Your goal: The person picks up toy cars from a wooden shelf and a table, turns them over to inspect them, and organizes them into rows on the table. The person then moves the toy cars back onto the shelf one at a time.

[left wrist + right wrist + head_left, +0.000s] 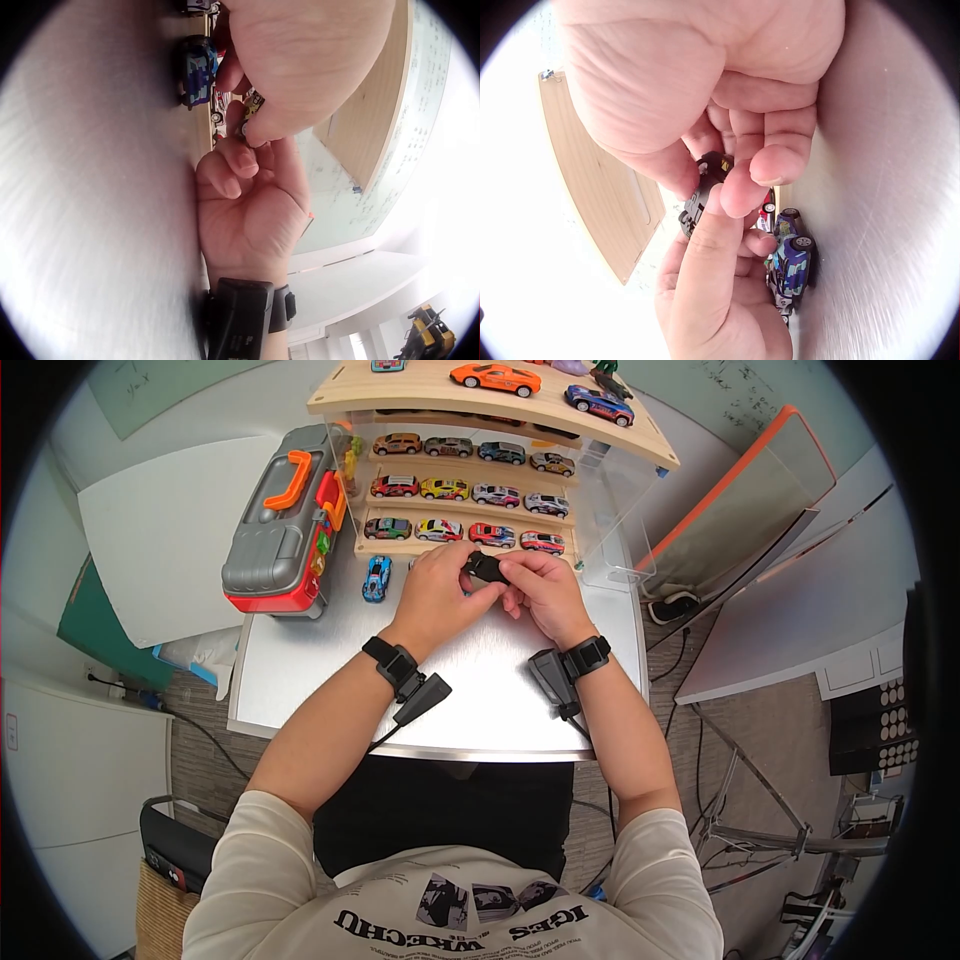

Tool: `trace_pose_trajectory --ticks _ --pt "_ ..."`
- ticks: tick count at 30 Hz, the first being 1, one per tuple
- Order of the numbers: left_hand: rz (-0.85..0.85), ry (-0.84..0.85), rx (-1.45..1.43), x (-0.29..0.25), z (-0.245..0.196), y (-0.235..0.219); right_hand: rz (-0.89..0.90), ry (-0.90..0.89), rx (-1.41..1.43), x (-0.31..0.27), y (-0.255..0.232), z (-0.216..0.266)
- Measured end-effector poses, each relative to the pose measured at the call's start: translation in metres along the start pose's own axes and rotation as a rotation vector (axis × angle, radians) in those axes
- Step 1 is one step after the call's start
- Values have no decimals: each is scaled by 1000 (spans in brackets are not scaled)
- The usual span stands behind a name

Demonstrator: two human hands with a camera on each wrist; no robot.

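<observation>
Both hands meet over the metal table, in front of the shelf, around one small toy car (486, 567). The car's black underside faces up toward the head view, and a yellow-and-black patterned side (255, 103) shows in the left wrist view. My left hand (440, 598) pinches the car from the left, its thumb lying on the black underside (696, 199) in the right wrist view. From the other side, my right hand (550, 590) pinches it between thumb and fingers. Fingers of both hands cover much of the car. A blue toy car (377, 578) stands on the table left of my left hand.
Behind the hands, a wooden shelf (480, 505) with clear side panels holds rows of toy cars. An orange car (495, 379) and a blue car (599, 405) are on its top. A grey toolbox (275, 525) with orange handle stands at left on the table (470, 710).
</observation>
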State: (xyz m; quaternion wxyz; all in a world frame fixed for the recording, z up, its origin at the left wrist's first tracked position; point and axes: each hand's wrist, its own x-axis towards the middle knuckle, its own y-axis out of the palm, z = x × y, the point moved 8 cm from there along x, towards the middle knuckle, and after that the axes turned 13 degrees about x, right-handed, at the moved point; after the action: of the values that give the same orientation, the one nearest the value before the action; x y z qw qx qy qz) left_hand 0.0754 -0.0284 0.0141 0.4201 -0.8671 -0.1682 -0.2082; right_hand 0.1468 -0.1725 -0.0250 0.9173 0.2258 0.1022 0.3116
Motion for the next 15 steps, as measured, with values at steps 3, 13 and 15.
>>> trace_pose_trajectory --ticks 3,13,15 --pt "4 -8 -23 0 1 1 33 10 86 1 -1 0" --pt "-12 16 11 -1 -1 -1 16 1 13 1 -2 -2" --pt "-14 8 -1 -1 0 -1 9 -4 -8 1 -2 -2"
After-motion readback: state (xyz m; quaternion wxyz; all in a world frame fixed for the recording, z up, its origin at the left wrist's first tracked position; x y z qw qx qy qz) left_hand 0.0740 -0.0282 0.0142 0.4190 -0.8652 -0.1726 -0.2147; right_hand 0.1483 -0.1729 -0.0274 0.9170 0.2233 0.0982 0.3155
